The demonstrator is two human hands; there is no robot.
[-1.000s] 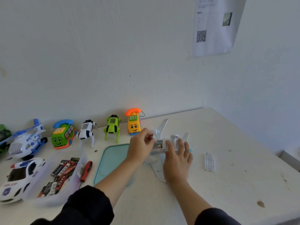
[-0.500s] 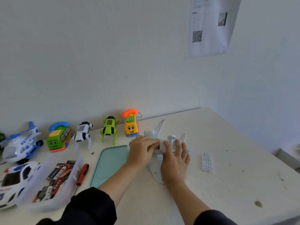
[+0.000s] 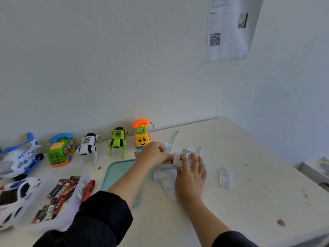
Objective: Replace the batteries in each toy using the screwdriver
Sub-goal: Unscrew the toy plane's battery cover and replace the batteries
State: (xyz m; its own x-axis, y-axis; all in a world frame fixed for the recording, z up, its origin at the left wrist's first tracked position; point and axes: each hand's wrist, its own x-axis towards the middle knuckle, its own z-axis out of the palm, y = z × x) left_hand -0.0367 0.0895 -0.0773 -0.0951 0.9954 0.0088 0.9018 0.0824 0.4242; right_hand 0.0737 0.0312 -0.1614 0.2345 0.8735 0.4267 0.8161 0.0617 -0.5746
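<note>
**Both hands on the overturned toy airplane at centre frame**

At the far left edge sit a blue-and-white toy helicopter point(image 3: 18, 155) and, below it, a white toy police car point(image 3: 15, 195). Just right of the car, a clear plastic box point(image 3: 53, 221) holds a heap of batteries point(image 3: 61, 191). A red-handled screwdriver point(image 3: 88, 190) lies on the table point(image 3: 258, 202) against the box's right side. Along the wall, left to right, stand a green toy phone car point(image 3: 61, 150), a white robot dog point(image 3: 88, 146), a green robot dog point(image 3: 117, 140) and a yellow toy phone point(image 3: 141, 135). A teal tray point(image 3: 118, 172) lies flat below the dogs, partly under the left forearm.

At centre, the white toy airplane point(image 3: 178, 157) lies belly-up. The left hand point(image 3: 151, 154) curls its fingers over the fuselage at the battery compartment; whether it pinches a battery cannot be told. The right hand point(image 3: 191, 172) rests on the plane with fingers spread and fairly straight. To the right, apart from the plane, lies the white ribbed battery cover point(image 3: 225, 178). At the upper right, a sheet with a QR code point(image 3: 229, 29) hangs on the wall.
</note>
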